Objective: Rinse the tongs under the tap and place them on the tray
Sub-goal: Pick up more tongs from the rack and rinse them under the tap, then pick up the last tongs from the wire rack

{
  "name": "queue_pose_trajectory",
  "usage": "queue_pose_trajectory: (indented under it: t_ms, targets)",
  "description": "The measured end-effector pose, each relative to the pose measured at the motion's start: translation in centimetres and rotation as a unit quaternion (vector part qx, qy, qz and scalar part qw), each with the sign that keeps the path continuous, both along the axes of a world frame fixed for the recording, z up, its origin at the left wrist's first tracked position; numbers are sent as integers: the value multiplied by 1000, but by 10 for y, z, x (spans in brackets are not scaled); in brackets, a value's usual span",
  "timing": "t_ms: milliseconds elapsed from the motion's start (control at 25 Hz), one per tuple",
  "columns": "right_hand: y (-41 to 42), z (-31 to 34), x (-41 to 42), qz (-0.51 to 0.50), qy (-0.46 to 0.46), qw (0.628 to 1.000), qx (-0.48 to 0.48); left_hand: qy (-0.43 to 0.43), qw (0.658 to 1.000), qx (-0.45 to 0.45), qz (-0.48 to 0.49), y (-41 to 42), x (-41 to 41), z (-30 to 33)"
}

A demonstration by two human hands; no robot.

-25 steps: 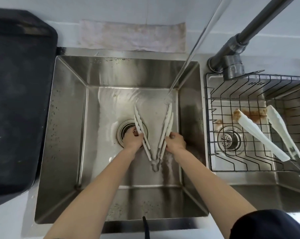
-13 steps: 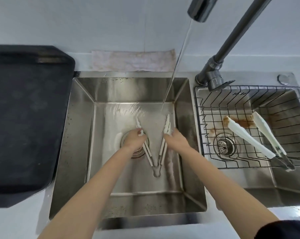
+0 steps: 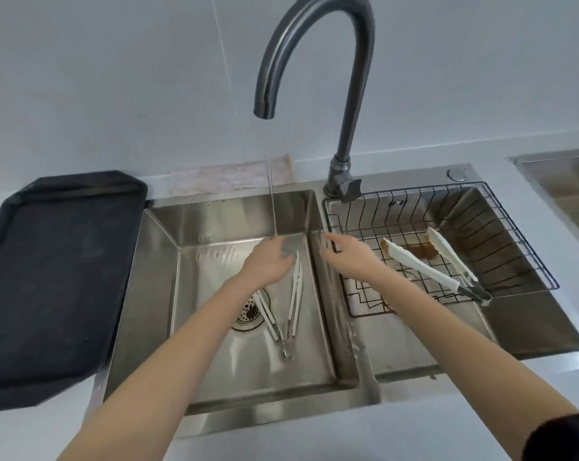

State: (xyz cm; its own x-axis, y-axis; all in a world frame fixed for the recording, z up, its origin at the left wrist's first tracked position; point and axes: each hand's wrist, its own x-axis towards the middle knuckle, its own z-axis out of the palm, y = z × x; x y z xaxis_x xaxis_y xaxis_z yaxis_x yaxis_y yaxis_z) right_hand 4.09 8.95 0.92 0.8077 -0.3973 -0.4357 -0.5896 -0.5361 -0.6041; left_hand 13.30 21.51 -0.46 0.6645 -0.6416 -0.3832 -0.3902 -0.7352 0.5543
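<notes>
White tongs (image 3: 294, 294) lie in a V on the floor of the left sink basin (image 3: 155, 261), hinge toward me. My left hand (image 3: 268, 264) is palm down over their tips, under the thin water stream (image 3: 272, 201) from the tap (image 3: 344, 94). Whether its fingers grip the tongs is hidden. My right hand (image 3: 348, 257) hovers open above the divider between the two basins, holding nothing. The black tray (image 3: 49, 277) sits on the counter left of the sink.
A second pair of white tongs (image 3: 424, 267), stained brown, lies in the black wire basket (image 3: 520, 234) in the right basin. A drain strainer (image 3: 248, 314) sits beside the left arm of the tongs. A pale cloth (image 3: 231, 178) lies behind the sink.
My right hand has let go of the tongs and lifted right toward the divider. My left hand slid up to the tongs' tips. The view tilted up, showing the whole tap.
</notes>
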Motion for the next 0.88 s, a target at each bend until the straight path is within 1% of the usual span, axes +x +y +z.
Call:
queue_pose_trajectory:
  t_ms: [120,320,520,720,880]
  targets:
    - [-23,10,-24,-7,10,1000,-18,-30,999,1,-45,-23,-14,9]
    - [-76,12,-65,-34,29,998,-41,-24,996,10,-84,-76,-50,16]
    - [-131,-1,-95,-50,59,996,-53,-23,994,41,-95,-123,-85,1]
    - [-178,-19,-112,-46,96,992,-63,6,993,56,-103,-165,-111,-21]
    - [-201,-43,-118,-40,142,988,-38,12,991,84,-104,-188,-125,-34]
